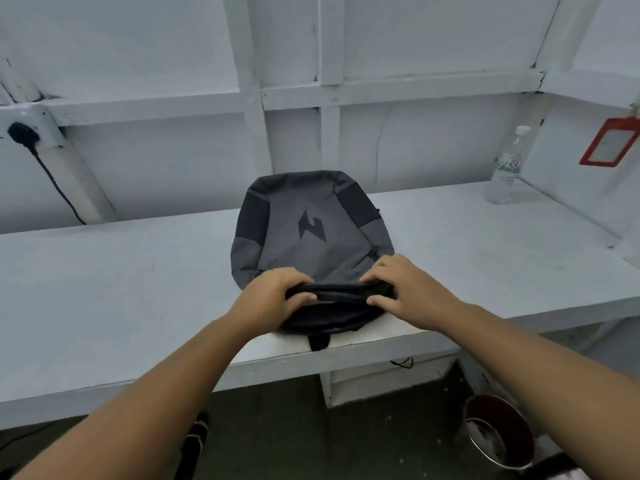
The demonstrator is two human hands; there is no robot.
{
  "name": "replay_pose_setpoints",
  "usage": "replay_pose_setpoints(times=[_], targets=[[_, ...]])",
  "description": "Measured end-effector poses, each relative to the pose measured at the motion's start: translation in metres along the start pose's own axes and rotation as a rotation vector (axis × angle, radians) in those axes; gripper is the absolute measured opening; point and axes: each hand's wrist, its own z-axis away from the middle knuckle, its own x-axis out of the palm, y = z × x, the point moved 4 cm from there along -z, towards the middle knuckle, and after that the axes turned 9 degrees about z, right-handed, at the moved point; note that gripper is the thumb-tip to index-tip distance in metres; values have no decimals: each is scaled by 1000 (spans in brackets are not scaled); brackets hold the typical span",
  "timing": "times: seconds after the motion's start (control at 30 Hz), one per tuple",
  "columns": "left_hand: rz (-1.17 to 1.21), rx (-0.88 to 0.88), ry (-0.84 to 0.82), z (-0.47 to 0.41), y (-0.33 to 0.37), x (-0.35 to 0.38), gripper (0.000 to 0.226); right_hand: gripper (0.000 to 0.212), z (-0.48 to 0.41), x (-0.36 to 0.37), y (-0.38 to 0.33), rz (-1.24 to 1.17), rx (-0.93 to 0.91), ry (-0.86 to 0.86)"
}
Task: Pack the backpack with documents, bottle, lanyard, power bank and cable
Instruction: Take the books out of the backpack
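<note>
head view, one backpack (311, 233), two hands gripping its rim, one bottle (506, 168)

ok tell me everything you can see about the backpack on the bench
The backpack lies flat on the white bench, front panel up, its top end toward the person at the bench's near edge. It looks like grey woven fabric with darker patches at the far corners and a black angular logo in the middle. The left hand and right hand both grip the black fabric at its near end. A black strap hangs over the bench edge. Whether it holds anything cannot be seen.
</note>
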Motion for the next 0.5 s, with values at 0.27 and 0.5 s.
replay_pose_setpoints(times=[0.27, 0.5], targets=[[102, 11, 239, -72, 7, -91, 21, 9, -31, -23, 2, -294, 348, 422], [83, 11, 346, -104, 6, -120, 25, 31, -110, 12, 27, -242, 690, -120]])
